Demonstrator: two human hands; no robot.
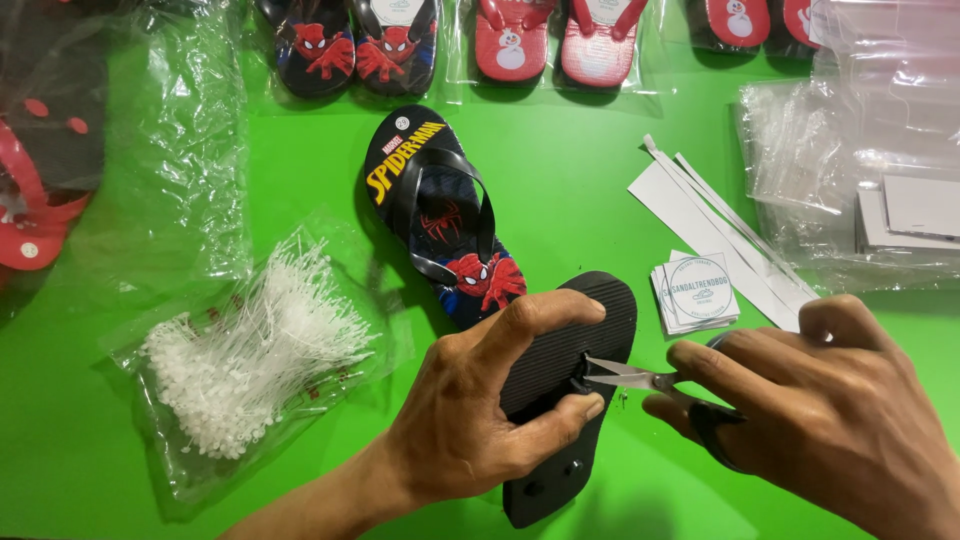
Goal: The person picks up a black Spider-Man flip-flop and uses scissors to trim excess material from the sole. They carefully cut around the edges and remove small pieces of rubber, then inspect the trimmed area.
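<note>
Nearest the lens: left hand [470, 420] gripping an upturned black flip-flop [560, 400], sole side up, thumb lying across the ribbed upper half and fingers curling round the right edge at mid-length, closed firmly on the sandal. Pinning it flat against the green table [560, 170].

Just beside, right hand [820, 420] working small scissors [630, 376], fingers curled snugly through the dark handles, index finger stretching along the top. Blades standing narrowly parted, tips touching the sole edge right at the left fingertips [590, 408]; possibly nipping a tiny tag or strap plug there, too small to confirm.

For a clean cut: keeping the tips shallow and angled away from the steadying fingertips, holding the sole still, closing the blades in one short snip rather than sawing.

Farther off, a second flip-flop [440, 220] lying strap side up, black with red and blue hero print, touching the toe of the upturned one. To the left, a clear bag of white plastic fasteners [250, 350]; to the right, a small stack of white cards [697, 293] and white paper strips [720, 220]. Along the far edge, bagged sandal pairs [555, 45] lying in a row.
</note>
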